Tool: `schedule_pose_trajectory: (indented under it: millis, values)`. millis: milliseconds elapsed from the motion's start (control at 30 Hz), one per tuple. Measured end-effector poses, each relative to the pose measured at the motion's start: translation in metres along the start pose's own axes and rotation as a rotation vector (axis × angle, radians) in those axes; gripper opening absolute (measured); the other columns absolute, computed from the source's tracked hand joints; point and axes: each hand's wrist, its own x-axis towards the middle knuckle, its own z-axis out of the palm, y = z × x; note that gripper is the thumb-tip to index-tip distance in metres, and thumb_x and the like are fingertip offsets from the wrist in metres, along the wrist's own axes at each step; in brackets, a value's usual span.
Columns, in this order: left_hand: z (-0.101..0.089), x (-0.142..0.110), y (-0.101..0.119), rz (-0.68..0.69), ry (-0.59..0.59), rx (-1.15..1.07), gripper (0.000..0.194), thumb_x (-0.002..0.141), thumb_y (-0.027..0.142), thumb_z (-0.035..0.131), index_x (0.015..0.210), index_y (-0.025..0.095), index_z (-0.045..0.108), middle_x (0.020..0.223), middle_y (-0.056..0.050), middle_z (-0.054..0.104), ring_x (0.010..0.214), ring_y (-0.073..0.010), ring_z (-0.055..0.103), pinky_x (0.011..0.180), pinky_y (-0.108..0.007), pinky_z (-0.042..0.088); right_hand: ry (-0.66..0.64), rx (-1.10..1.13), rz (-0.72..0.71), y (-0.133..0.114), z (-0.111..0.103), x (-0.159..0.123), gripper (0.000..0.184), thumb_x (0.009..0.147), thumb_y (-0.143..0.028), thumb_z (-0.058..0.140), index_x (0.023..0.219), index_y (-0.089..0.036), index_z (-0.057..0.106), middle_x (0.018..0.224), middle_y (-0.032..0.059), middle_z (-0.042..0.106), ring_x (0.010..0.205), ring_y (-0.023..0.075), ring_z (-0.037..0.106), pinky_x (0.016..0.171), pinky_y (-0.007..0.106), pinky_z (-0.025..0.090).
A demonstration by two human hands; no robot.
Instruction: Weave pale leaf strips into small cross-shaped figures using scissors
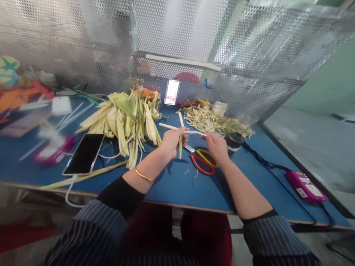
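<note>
My left hand (172, 142) is closed in a pinch around pale, crossed corn husk strips (168, 126) that stick out above, below and to its left. My right hand (216, 146) pinches the end of a whitish strip (196, 132) stretched between both hands. Just below them, scissors (206, 173) with red and yellow handles lie on the blue table (178, 189); their blades are partly hidden near the left hand. A large bunch of corn husks (124, 118) rests to the left of the left hand. Behind the right hand spreads a heap of shredded husk (216, 121).
A phone (83, 154) on a white cable lies at left, beside a magenta packet (55, 151). A dark round object (234, 140) stands right of my right hand. Black cords run toward another magenta packet (306, 186). A perforated metal screen (180, 24) borders the table's back.
</note>
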Motion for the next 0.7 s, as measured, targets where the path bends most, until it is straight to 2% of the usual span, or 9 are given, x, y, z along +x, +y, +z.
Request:
schedule_pose_trajectory:
  millis: [233, 700]
  values:
    - [0.0020, -0.0053, 0.0044, -0.003, -0.032, -0.026, 0.018, 0.086, 0.024, 0.056, 0.088, 0.010, 0.068, 0.057, 0.001, 0.052, 0.048, -0.0065, 0.049, 0.051, -0.022, 0.041, 0.010, 0.040, 0.057, 0.0017, 0.0031, -0.0022, 0.044, 0.091, -0.044, 0.035, 0.085, -0.018, 0.071, 0.087, 0.0076, 0.071, 0.084, 0.0206, 0.063, 0.078, 0.032, 0.043]
    - [-0.0010, -0.0005, 0.0029, 0.055, 0.023, 0.002, 0.013, 0.083, 0.022, 0.060, 0.080, 0.011, 0.068, 0.054, 0.001, 0.053, 0.044, -0.0066, 0.050, 0.049, -0.022, 0.039, -0.061, 0.024, 0.057, -0.0026, 0.0039, -0.0030, 0.044, 0.092, -0.045, 0.033, 0.085, -0.021, 0.069, 0.091, 0.0068, 0.071, 0.088, 0.0207, 0.063, 0.080, 0.031, 0.043]
